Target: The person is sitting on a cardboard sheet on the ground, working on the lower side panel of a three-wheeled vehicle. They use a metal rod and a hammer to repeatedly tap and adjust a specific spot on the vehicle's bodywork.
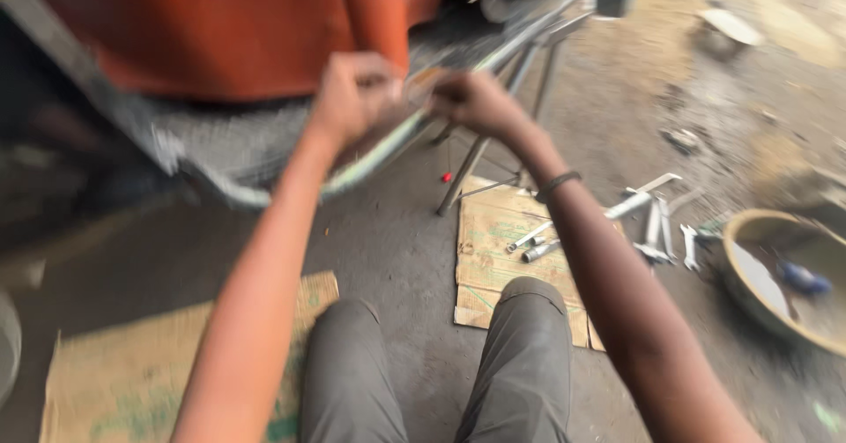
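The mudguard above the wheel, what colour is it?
Orange-red mudguard, seen in the head view, though blurred.

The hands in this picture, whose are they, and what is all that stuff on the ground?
The camera sits on a person's head and looks down, so you see their own arms and knees. The left hand and right hand both grip a wheel rim with its tyre, by an orange vehicle. The picture is blurry, so finer detail is lost. On the ground lie pieces of cardboard, some metal spanners and a round basin with water.
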